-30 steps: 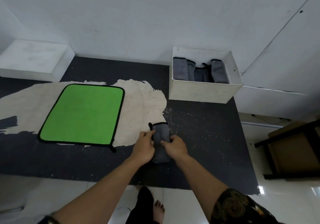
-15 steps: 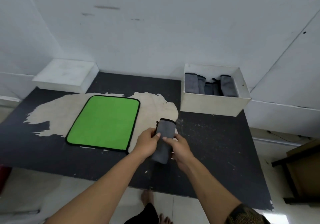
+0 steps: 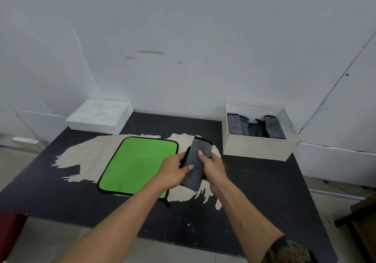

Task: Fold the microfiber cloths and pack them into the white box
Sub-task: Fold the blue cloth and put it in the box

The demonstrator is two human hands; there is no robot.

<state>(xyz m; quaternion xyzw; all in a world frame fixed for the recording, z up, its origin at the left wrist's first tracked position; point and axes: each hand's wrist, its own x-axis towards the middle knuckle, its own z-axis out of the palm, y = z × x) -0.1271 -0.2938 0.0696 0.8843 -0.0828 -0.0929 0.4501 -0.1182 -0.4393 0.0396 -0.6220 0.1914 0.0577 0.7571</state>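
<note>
Hands meet over the middle of the table (image 3: 61, 191): the left hand (image 3: 173, 173) and the right hand (image 3: 214, 168) each pinch a side of the folded grey cloth (image 3: 196, 161), held clear of the surface, with the white box (image 3: 258, 148) at the far right corner and the green cloth (image 3: 138, 165) lying flat toward the left edge. The fold could spring open on the way, I judge, if either grip slackens, or catch the box's near wall. The cloth's underside and most fingers are hidden, and the grey rolls (image 3: 254, 127) packed inside blur together, so their count is unclear.
</note>
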